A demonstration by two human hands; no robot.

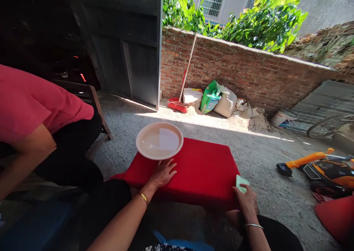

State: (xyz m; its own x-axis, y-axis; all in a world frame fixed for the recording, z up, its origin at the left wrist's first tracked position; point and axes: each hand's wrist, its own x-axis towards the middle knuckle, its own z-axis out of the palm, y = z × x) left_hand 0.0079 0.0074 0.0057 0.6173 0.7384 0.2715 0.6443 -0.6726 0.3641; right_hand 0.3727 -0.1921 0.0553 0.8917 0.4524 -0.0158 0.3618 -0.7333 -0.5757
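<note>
Near a brick wall (243, 66), the red-covered desk (206, 166) bears a basin (159, 157) of water (151, 144). The left hand (165, 173) lies spread beside it; the right hand (247, 198) grips a pale-green object (241, 181).

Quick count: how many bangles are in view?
2: gold bangle at the left hand's wrist, silver bangle at the right hand's wrist. More may be hidden: no hand shows on the other person.

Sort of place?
Likely a home's yard by a doorway: a dark door, a brick wall with plants behind it, and what looks like a toy digger.
</note>
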